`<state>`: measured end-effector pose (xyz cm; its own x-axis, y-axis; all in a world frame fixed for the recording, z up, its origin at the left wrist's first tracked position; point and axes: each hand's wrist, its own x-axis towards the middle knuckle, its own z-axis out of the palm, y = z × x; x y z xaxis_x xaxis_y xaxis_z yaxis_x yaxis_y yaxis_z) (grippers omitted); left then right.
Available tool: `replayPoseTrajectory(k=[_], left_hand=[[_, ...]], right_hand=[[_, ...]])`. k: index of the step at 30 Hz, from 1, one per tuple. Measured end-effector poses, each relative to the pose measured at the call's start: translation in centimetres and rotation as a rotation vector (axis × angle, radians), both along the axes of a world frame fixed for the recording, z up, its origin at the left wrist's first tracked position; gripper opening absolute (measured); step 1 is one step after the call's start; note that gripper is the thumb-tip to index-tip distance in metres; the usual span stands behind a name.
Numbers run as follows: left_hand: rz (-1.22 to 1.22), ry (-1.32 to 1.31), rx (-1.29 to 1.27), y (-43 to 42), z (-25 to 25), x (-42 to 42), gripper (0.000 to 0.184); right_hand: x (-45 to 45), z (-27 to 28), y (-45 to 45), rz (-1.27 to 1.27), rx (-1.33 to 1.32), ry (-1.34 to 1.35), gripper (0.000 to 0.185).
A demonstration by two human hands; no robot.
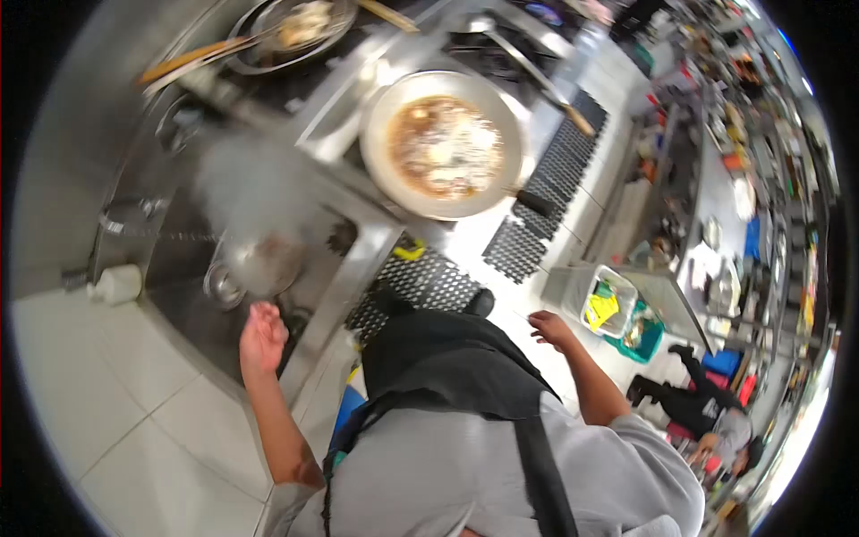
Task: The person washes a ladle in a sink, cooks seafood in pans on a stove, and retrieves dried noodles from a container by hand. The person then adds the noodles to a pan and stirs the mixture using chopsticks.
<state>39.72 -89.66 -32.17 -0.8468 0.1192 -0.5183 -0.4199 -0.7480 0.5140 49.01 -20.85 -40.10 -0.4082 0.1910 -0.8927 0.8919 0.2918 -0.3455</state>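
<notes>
My left hand [262, 337] is over the near edge of the sink [170, 268], its fingers loosely bent with nothing visible in them. Just beyond it a round pan [268, 264] sits in the sink, partly hidden by a cloud of steam [259, 183]. A small metal bowl [224, 286] lies beside that pan. My right hand [553, 329] hangs out to the side above the floor, fingers apart and empty. Ahead, a wide pan [380, 170] with bubbling brown liquid [447, 148] rests on the stove, its dark handle [535, 203] pointing right.
A strainer [304, 22] with pale food sits over a pan at the top left, beside wooden handles [197, 58]. A long-handled ladle [537, 76] lies right of the stove. Black mats [546, 215] cover parts of the floor. Bins [640, 336] and another person [698, 403] are at right.
</notes>
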Motion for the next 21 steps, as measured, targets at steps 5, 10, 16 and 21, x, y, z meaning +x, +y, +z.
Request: replayPoseTrajectory(k=[5, 10, 16, 21], left_hand=[[-0.632, 0.007, -0.205, 19.8, 4.9, 0.9, 0.03], [-1.197, 0.071, -0.559, 36.8, 8.6, 0.1, 0.03], [-1.485, 0.291, -0.645, 51.7, 10.2, -3.4, 0.033], [-1.639, 0.493, -0.652, 63.8, 12.5, -6.3, 0.032]], right_hand=[[2.7, -1.8, 4.7, -0.04, -0.043, 0.024, 0.042], [8.0, -3.9, 12.7, -0.168, 0.097, 0.164, 0.05], [15.1, -5.7, 24.3, -0.315, 0.345, 0.416, 0.053], [13.6, 1.2, 32.6, -0.486, 0.611, 0.611, 0.048]])
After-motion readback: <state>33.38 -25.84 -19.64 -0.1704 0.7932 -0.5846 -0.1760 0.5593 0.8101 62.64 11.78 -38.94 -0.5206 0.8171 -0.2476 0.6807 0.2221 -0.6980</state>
